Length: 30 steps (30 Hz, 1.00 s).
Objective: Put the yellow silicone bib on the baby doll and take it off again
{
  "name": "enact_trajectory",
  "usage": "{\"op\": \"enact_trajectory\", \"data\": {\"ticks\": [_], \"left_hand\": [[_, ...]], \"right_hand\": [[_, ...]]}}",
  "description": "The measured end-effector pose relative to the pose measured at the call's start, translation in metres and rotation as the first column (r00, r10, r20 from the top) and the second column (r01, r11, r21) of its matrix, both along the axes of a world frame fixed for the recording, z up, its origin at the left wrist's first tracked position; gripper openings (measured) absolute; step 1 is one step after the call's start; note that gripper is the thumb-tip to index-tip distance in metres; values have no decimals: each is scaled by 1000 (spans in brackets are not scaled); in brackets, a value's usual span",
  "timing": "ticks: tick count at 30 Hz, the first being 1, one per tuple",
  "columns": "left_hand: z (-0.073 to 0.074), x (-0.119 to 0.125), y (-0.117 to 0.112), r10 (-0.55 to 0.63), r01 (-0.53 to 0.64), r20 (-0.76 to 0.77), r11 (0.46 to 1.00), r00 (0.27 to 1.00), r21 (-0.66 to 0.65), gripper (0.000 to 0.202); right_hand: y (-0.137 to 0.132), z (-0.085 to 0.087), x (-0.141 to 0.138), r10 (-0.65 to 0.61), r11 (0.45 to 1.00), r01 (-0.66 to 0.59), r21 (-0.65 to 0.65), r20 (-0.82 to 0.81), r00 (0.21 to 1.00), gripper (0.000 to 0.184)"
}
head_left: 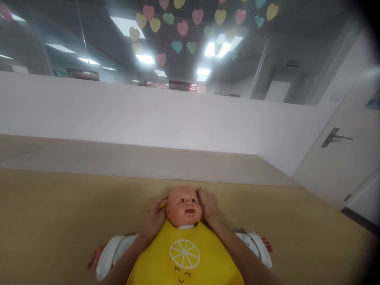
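A baby doll in white clothing lies on its back on the table, its head toward the far side. Over its chest is a yellow bib printed with a white citrus slice and a smiling face. My left hand is beside the doll's head at the left, its fingers closed around a yellow strap of the bib near the ear. On the other side, my right hand presses against the head with curled fingers. What lies inside those fingers is hidden. Both doll arms stretch outward beneath my forearms.
The light wooden table meets a paler surface at its far edge. Behind stands a white low wall under glass dotted with heart-shaped notes. A white door with a metal handle is at the right.
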<state>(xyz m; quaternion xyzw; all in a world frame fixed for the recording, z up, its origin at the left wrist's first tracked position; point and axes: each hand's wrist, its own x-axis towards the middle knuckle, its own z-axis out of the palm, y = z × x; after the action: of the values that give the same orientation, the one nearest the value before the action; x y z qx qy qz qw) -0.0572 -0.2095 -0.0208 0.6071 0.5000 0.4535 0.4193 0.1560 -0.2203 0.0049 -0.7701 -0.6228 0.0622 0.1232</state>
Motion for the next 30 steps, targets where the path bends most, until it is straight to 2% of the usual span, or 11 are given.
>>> {"op": "enact_trajectory", "data": {"ticks": [5,8,15,20,23,27,30], "left_hand": [[2,0,0,11,-10,-85,1000,996,8,43],[3,0,0,0,1,-118,1000,993,15,44],[4,-2,2,-62,65,-224,998,973,2,42],[2,-11,7,-146,154,-346,988,927,-3,33],[3,-19,9,-117,142,-392,989,912,36,30],[14,-28,7,13,29,-375,994,927,107,38],[32,-30,-2,27,8,-248,991,968,136,45]], "right_hand": [[2,-6,3,10,1000,-10,6,47,999,18],[2,-5,3,22,999,-20,-34,72,997,18],[-3,6,4,80,993,-72,-91,90,993,22],[-7,20,14,55,992,-44,-115,102,993,20],[-11,38,19,-10,999,15,-47,113,994,26],[-19,65,19,-159,974,152,167,25,987,33],[-27,79,15,-119,939,140,315,-85,989,36]]}}
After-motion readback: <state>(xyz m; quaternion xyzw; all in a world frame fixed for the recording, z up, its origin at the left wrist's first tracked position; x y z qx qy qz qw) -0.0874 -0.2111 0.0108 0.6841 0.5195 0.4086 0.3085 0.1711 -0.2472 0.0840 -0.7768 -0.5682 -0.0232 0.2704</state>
